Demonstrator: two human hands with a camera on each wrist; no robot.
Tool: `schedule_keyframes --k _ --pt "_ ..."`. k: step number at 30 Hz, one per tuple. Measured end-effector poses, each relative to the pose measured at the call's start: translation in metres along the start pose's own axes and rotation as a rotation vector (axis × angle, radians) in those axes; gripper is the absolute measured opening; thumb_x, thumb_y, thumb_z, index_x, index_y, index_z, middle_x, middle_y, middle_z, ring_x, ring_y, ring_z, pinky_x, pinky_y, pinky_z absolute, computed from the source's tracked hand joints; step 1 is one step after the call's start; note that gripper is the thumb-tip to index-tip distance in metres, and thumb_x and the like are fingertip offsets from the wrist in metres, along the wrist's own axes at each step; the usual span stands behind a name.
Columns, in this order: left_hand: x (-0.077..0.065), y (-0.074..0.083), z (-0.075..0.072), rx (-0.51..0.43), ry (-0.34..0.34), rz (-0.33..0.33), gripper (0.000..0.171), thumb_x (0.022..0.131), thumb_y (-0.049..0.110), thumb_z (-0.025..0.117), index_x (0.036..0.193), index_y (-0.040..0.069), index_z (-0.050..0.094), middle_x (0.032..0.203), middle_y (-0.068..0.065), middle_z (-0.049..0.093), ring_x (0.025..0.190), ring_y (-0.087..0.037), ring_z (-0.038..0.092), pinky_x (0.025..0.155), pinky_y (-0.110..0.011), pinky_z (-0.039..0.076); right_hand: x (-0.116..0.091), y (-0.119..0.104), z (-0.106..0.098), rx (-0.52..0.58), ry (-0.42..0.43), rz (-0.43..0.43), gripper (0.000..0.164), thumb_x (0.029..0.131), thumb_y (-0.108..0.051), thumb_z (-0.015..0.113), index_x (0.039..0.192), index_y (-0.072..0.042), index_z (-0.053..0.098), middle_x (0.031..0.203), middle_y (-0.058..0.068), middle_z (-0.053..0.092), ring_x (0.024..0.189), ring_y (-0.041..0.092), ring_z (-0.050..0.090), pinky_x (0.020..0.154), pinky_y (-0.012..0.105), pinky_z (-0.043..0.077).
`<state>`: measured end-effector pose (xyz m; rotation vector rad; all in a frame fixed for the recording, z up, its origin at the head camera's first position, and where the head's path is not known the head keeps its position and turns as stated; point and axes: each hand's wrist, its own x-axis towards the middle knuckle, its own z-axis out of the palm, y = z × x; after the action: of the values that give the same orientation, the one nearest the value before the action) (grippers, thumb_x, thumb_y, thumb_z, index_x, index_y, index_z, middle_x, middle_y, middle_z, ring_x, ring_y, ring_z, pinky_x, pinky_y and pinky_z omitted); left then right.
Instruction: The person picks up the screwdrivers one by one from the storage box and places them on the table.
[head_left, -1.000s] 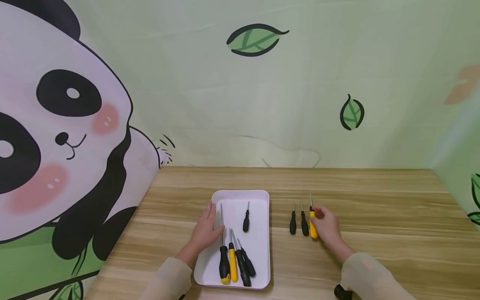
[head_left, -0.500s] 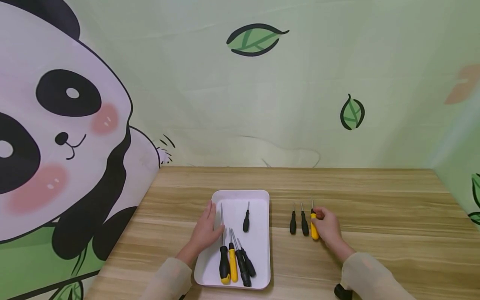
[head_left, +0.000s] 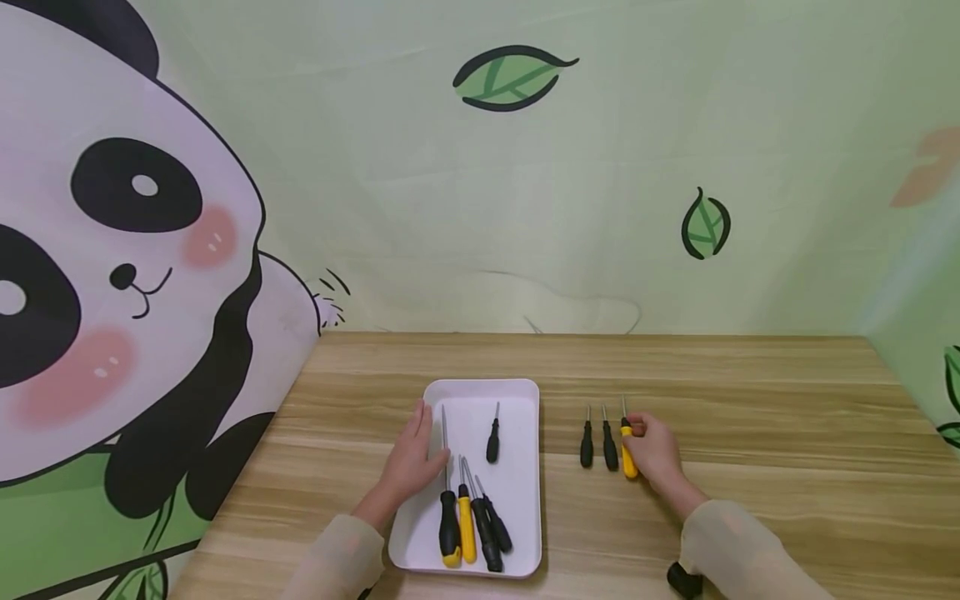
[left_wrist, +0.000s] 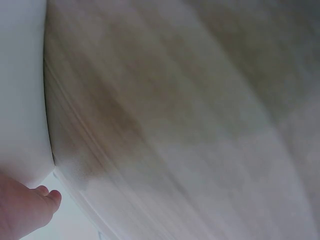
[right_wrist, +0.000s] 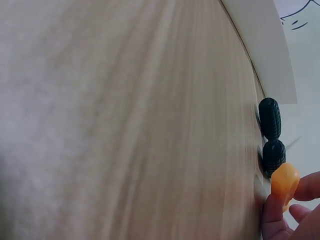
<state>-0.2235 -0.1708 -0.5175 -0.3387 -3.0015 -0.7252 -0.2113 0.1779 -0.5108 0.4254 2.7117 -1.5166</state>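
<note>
My right hand [head_left: 657, 450] pinches a yellow-handled screwdriver [head_left: 628, 454] by its handle, its shaft pointing to the back of the table. Just left of it two small black screwdrivers [head_left: 587, 446] lie side by side in the same direction. In the right wrist view the yellow handle [right_wrist: 284, 184] sits between thumb and fingers, with two black handles [right_wrist: 270, 119] beyond it. My left hand [head_left: 408, 462] rests with straight fingers on the left rim of a white tray [head_left: 525, 500]. Inside the tray lie several screwdrivers [head_left: 466, 525], and one small black screwdriver [head_left: 492, 442] is set apart near its back.
The wooden table [head_left: 787, 433] ends at a pale green wall cloth [head_left: 600, 192] printed with leaves and a large panda [head_left: 225, 192]. A dark object [head_left: 684, 581] shows at the right sleeve. The tray wall [left_wrist: 22, 90] fills the left of the left wrist view.
The yellow-handled screwdriver has shifted slightly toward me and to the right in my right hand's pinch, now lying closer in line with the two black ones. My left hand stays on the tray.
</note>
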Motion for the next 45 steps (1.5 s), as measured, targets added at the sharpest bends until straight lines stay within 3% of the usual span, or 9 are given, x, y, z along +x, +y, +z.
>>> schedule_keyframes --k 10,18,29,38,45 --pt "0.001 0.002 -0.001 -0.009 -0.020 -0.017 0.076 0.081 0.027 0.057 0.138 -0.005 0.018 0.147 -0.020 0.011 0.133 -0.033 0.020 0.106 -0.044 0.023 0.000 -0.004 -0.004 -0.072 -0.002 -0.008 0.034 0.076 -0.001 0.053 0.109 0.008 0.055 0.097 0.023 0.057 0.087 0.029 0.054 0.065 0.028 0.047" --pt "0.002 0.003 -0.002 -0.017 -0.030 -0.024 0.076 0.082 0.027 0.056 0.139 -0.004 0.017 0.147 -0.019 0.010 0.134 -0.032 0.018 0.106 -0.044 0.023 0.003 -0.004 -0.008 -0.129 -0.020 -0.010 0.034 0.076 -0.003 0.053 0.108 0.008 0.057 0.099 0.023 0.060 0.087 0.028 0.057 0.071 0.034 0.048" --pt "0.001 0.000 -0.001 0.002 0.001 0.008 0.076 0.080 0.026 0.058 0.137 -0.008 0.020 0.146 -0.023 0.014 0.132 -0.035 0.022 0.105 -0.045 0.025 0.001 -0.005 -0.011 -0.158 -0.019 -0.020 0.033 0.074 -0.004 0.055 0.105 0.007 0.059 0.096 0.022 0.061 0.083 0.027 0.058 0.068 0.033 0.047" --pt "0.000 -0.002 0.001 0.000 0.020 0.030 0.077 0.080 0.026 0.058 0.136 -0.009 0.021 0.145 -0.024 0.015 0.131 -0.035 0.023 0.105 -0.045 0.025 -0.001 -0.004 -0.012 -0.123 -0.025 -0.009 0.032 0.075 -0.005 0.055 0.104 0.007 0.059 0.095 0.022 0.061 0.080 0.024 0.058 0.060 0.025 0.046" --pt "0.001 -0.002 0.001 -0.003 0.004 0.010 0.077 0.080 0.027 0.057 0.137 -0.007 0.019 0.146 -0.021 0.013 0.133 -0.034 0.021 0.106 -0.044 0.024 -0.001 -0.003 -0.013 -0.082 -0.037 0.019 0.032 0.076 -0.003 0.055 0.107 0.007 0.058 0.098 0.024 0.060 0.078 0.023 0.057 0.057 0.023 0.045"
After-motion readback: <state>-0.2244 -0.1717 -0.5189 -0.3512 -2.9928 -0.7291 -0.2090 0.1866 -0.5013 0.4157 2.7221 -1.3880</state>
